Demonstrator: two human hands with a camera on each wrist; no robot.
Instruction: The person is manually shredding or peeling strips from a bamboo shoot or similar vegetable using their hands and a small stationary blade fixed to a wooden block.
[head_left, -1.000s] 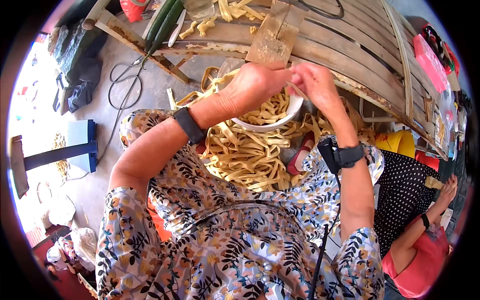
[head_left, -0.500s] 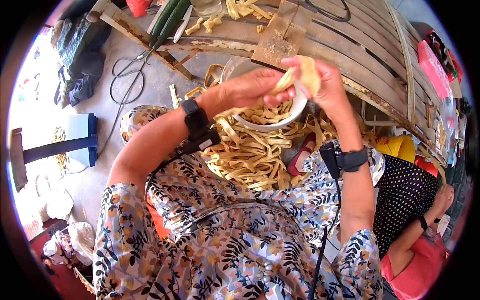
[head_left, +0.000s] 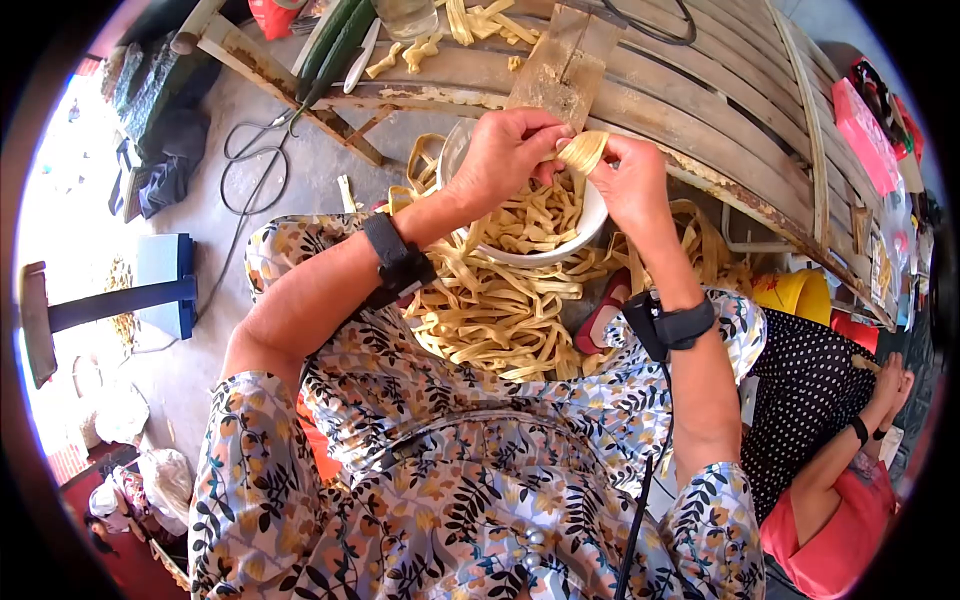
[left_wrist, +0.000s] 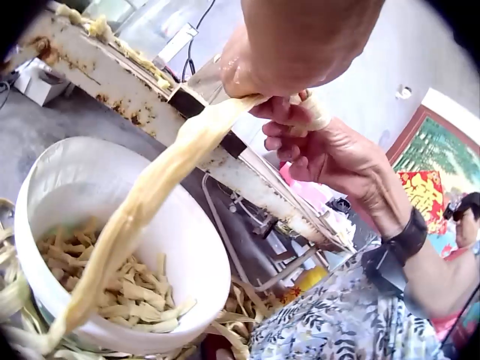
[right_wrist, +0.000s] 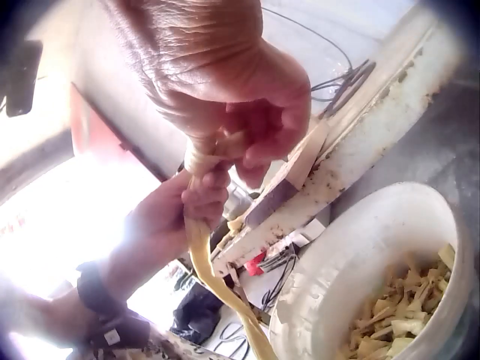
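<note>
A long, soft yellow strip, resembling tofu skin, runs down from my left hand past the rim of a white bucket. My left hand pinches it in front of me, over the bucket. Close beside, my right hand holds the strip's flattened band between thumb and fingers. In the right wrist view the strip wraps over the fingers where both hands meet. Short yellow pieces lie inside the bucket. Loose strips are heaped on the floor between my feet.
Behind the bucket stands a slatted bench with a rusty edge; a wooden board juts over it. Cucumbers, a glass jar and yellow pieces are on its left end. Another person sits at my right, near a yellow bucket.
Both hands first come apart slightly, with the strip spread wide at the right fingers, then draw together again. The band now lies flat between them. My left wrist has turned.
</note>
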